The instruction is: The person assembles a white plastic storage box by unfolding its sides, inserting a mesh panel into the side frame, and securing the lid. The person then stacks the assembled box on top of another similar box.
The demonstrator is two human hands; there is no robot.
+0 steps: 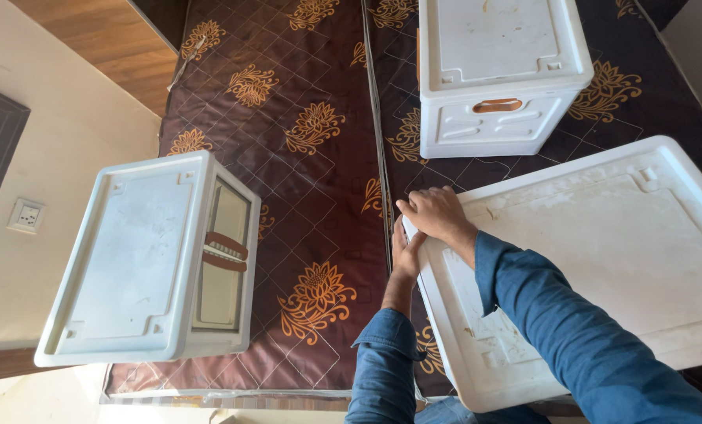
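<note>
A large white plastic box point(602, 243) stands in front of me on a brown mattress point(311, 157) with orange flower prints. My right hand point(437, 216) lies over the box lid's near left corner, fingers curled on its edge. My left hand point(404, 251) presses flat against the box's left side just below that corner, partly hidden behind the lid rim. Both arms wear blue sleeves.
A second white box point(150, 259) with a brown handle stands at the mattress's left edge. A third white box point(496, 74) with an orange handle slot stands at the back. A wall socket point(25, 216) is on the left wall; wooden floor lies beyond.
</note>
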